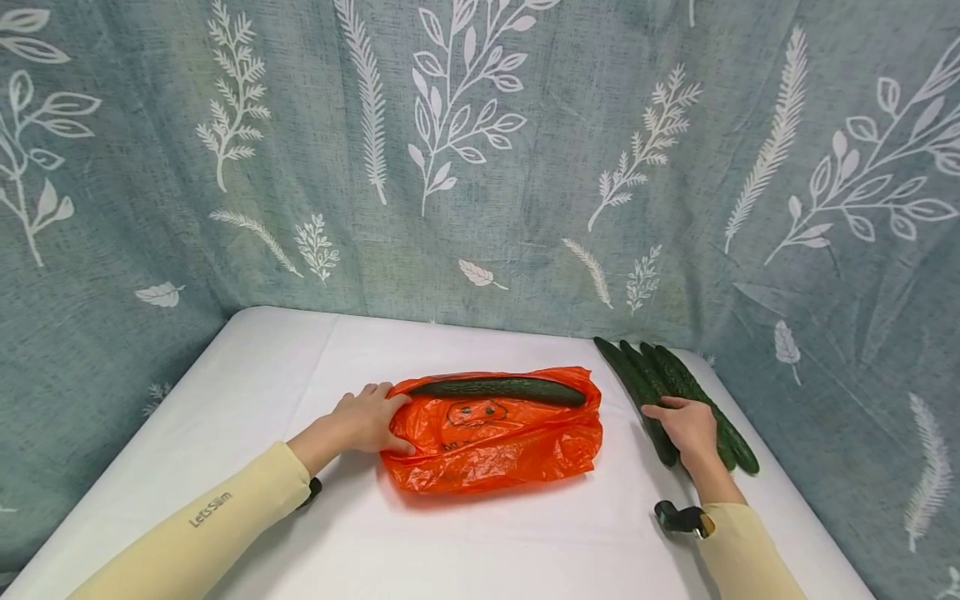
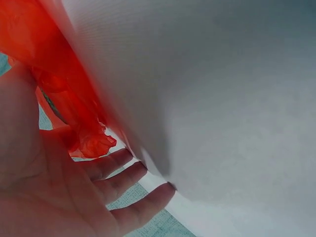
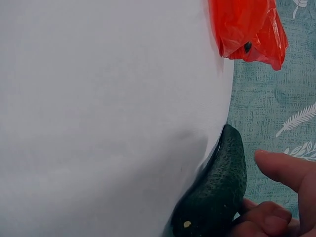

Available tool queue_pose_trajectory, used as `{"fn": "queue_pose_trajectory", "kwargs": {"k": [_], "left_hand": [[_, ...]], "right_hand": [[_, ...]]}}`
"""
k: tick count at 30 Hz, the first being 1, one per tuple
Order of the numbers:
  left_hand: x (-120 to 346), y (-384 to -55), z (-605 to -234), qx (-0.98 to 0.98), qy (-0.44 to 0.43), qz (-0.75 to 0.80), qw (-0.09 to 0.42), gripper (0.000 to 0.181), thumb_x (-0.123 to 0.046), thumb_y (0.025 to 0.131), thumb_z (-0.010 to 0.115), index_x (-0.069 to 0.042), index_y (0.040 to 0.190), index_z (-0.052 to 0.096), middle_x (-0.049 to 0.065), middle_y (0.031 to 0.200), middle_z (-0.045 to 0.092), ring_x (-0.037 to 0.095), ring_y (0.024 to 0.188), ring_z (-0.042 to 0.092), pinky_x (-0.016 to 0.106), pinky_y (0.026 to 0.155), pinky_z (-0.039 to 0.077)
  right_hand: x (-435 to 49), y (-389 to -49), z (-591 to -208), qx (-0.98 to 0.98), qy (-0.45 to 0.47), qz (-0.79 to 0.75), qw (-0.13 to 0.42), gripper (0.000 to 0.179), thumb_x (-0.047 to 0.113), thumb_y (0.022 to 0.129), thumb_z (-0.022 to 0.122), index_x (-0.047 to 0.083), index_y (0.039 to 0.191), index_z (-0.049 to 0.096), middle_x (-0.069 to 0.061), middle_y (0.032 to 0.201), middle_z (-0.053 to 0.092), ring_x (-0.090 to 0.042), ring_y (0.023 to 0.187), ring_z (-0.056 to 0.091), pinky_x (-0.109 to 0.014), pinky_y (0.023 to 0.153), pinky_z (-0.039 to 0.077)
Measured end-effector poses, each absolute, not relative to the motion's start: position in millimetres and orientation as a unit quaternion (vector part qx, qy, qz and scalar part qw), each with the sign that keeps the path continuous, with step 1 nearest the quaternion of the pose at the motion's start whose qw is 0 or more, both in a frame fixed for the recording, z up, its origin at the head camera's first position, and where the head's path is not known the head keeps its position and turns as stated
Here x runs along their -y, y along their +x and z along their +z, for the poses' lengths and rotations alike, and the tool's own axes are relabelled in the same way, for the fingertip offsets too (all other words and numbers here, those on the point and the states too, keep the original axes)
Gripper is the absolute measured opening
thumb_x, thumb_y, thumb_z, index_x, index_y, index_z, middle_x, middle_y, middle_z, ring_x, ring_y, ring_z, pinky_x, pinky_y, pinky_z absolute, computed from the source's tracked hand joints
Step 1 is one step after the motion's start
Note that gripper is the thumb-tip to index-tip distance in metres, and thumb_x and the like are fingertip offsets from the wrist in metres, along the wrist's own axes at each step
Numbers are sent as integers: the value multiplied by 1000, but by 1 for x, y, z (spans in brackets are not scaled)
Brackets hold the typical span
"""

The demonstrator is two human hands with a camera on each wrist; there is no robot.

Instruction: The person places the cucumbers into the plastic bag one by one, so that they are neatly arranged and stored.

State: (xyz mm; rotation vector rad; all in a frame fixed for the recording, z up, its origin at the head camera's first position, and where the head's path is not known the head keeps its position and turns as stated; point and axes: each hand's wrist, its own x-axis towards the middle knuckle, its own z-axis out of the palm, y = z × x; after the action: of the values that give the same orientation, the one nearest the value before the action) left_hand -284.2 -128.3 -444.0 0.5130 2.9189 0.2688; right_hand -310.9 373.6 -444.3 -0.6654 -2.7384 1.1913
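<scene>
A red plastic bag [image 1: 491, 454] lies on the table with one cucumber [image 1: 498, 388] along its far side, partly inside the mouth. My left hand [image 1: 371, 421] touches the bag's left end, thumb and index finger spread apart against the plastic. The other fingers [image 2: 143, 205] stretch out straight beside it in the left wrist view. Several dark green cucumbers [image 1: 682, 375] lie side by side at the right. My right hand [image 1: 688, 425] is over them, thumb near the leftmost cucumber [image 3: 217, 182]. A gap shows between thumb and cucumber in the right wrist view; other fingers are partly hidden behind it.
A white cloth covers the table [image 1: 315, 358]. Green curtains [image 1: 525, 250] with white leaf prints hang behind it and along both sides. The cucumbers lie close to the table's right edge. A black wrist-worn device [image 1: 678, 518] sits below my right sleeve.
</scene>
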Motion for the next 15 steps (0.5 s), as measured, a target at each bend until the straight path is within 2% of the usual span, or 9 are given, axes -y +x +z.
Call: {"fn": "queue_pose_trajectory", "kwargs": {"k": [8, 15], "left_hand": [[127, -284, -443, -978, 171, 88, 84, 85, -61, 79, 77, -19, 147, 50, 21, 153, 40, 43, 140, 39, 63, 102, 40], [127, -285, -444, -978, 170, 83, 81, 86, -63, 78, 77, -19, 148, 50, 21, 152, 41, 42, 138, 40, 62, 101, 41]], "right_hand": [[-372, -312, -448, 915, -205, 345, 47, 57, 26, 91, 71, -6, 137, 58, -32, 144, 49, -50, 130, 46, -59, 98, 47], [-370, -313, -449, 915, -205, 343, 55, 53, 22, 91, 72, -3, 135, 59, -31, 144, 49, -50, 129, 47, -59, 98, 47]]}}
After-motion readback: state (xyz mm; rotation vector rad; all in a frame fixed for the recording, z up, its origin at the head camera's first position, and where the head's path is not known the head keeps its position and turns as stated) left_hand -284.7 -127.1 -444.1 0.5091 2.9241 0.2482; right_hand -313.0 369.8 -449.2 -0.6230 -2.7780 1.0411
